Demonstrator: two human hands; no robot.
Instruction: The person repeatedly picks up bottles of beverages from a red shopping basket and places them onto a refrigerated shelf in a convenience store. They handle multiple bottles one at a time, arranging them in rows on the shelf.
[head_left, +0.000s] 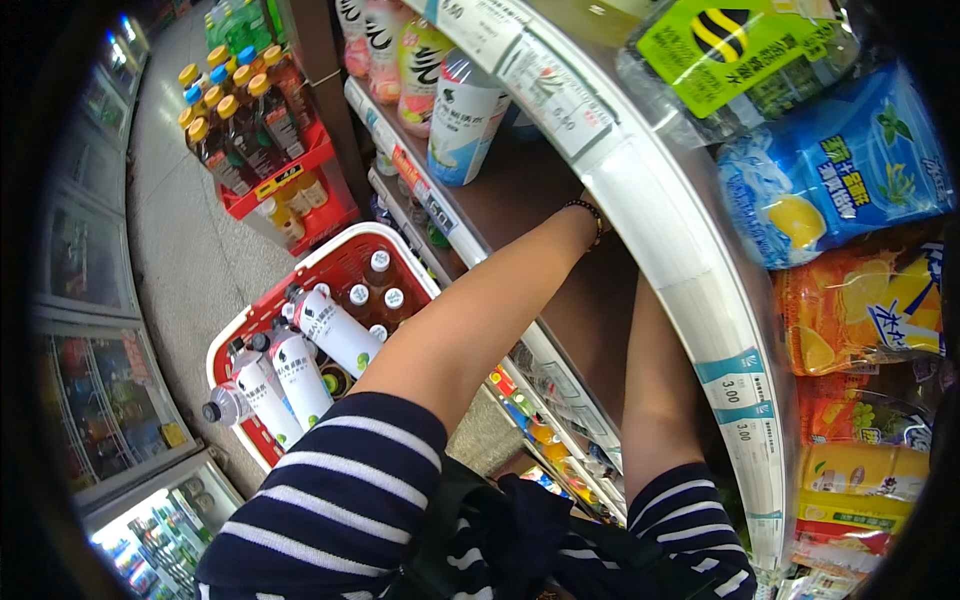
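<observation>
Both of my forearms reach into a brown shelf (536, 176), and my two hands are out of view behind the white price rail (637, 202) of the shelf above. A dark beaded bracelet (592, 214) circles my left wrist, just at that rail. Close to the left arm, a white and blue drink bottle (465, 116) stands upright near the shelf's front edge. Below the left arm is a red shopping basket with a white rim (300, 266). White-labelled bottles (300, 367) lie tilted in it beside several upright brown bottles with white caps (380, 262).
Bottles with pink and green labels (397, 60) line the shelf's far end. A red crate (300, 165) of dark bottles stands on the grey floor (169, 217). Glass-door coolers (97, 255) run along the left. Blue (832, 180) and orange drink packs (855, 307) fill the upper shelf.
</observation>
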